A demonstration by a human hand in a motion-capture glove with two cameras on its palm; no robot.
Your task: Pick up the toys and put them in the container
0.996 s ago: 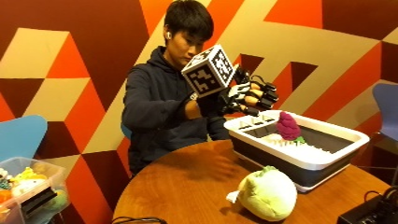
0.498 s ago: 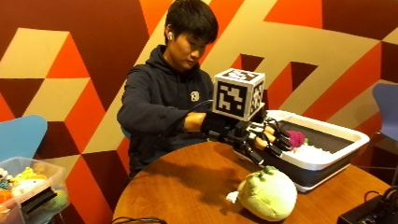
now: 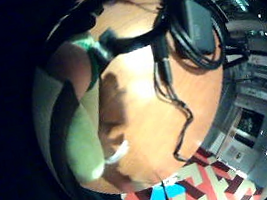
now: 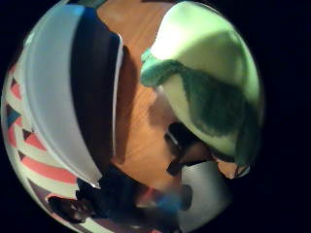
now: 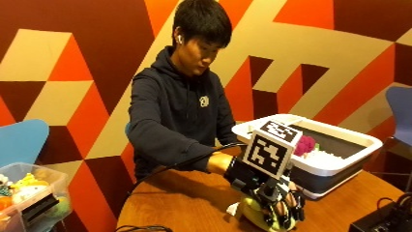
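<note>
Toy: pale green plush (image 5: 260, 212), with a darker green patch showing in the thumb-side palm view (image 4: 214, 92); sitting on the round wooden table (image 5: 186, 203) near its front edge, just beside the container's near wall, not inside it.
Hand: gloved right hand (image 5: 277, 200) coming down over the top of the plush, fingers (image 5: 283, 210) draped and curling round it; closing on the toy, though no lift off the wood showing yet.
Step in hand: taking hold of the plush, judging by the fingers wrapping its upper side.
Doing it well: spreading the fingers round the widest part of the soft body, not pinching a fold of fabric; letting the plush compress before lifting; raising straight up so the toy clears the white rim.
Container: white-rimmed dark bin (image 5: 360, 145) toward the table's far right edge, close alongside the plush; a pink toy (image 5: 305, 144) already lying inside by the near wall.
Placing: aiming for bare floor beside the pink toy.
Risk: black cables (image 3: 172, 89) trailing on the wood nearby; keeping the lift clear of them.
</note>
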